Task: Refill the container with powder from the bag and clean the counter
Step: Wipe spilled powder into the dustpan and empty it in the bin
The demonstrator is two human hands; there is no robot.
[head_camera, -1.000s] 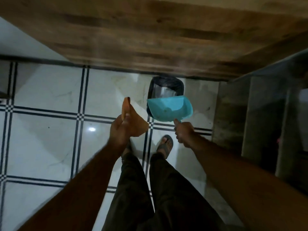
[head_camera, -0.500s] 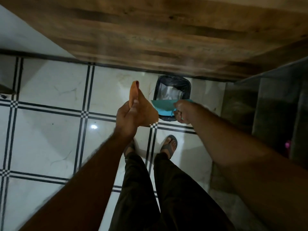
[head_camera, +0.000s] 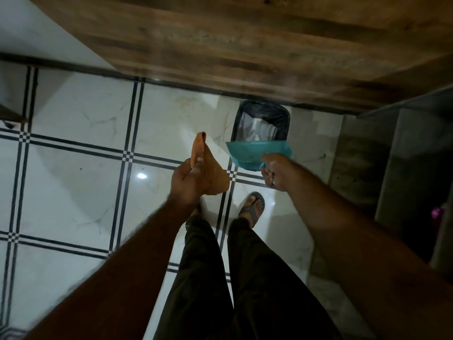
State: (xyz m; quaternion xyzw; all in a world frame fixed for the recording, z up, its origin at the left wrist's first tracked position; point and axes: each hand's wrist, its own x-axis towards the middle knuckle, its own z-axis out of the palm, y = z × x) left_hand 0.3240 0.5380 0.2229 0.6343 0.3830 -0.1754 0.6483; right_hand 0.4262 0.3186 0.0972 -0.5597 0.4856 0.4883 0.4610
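Powder is not visible as a heap anywhere in view; any swept remains would lie in the teal dustpan (head_camera: 255, 153), where only a few dark specks show. Neither container, bag nor counter top is identifiable in this view.

Nearest the camera, dark trousers and a sandalled foot (head_camera: 253, 208) stand on the floor. Above them the left hand (head_camera: 188, 180) is clenched round an orange cloth (head_camera: 210, 168), thumb pressed on its upper fold, the rest hanging in a loose triangle. The right hand (head_camera: 274, 171) grips the dustpan by its handle; the pan's far lip overlaps the near edge of a bin (head_camera: 262, 126), which has a dark liner and a pale, glossy interior.

Judgement: the step in hand is emptying sweepings into the bin, late in the cleaning part of the task. To do it well, the pan's lip should sit fully over the opening before tilting, the tilt should be slow so fine dust slides instead of puffing, and a light tap should clear what clings. The cloth is best kept aside of the opening, so that it neither drops in nor sheds onto the floor. A spill beside the bin is the main risk.

Surface: white marble-look floor tiles (head_camera: 81, 182) with black double lines, glossy, one bright light reflection. Beyond the bin runs a wood-grain panel (head_camera: 245, 40), possibly a cabinet front. A grey stone-like structure (head_camera: 362, 153) stands at the right. Lighting is dim.
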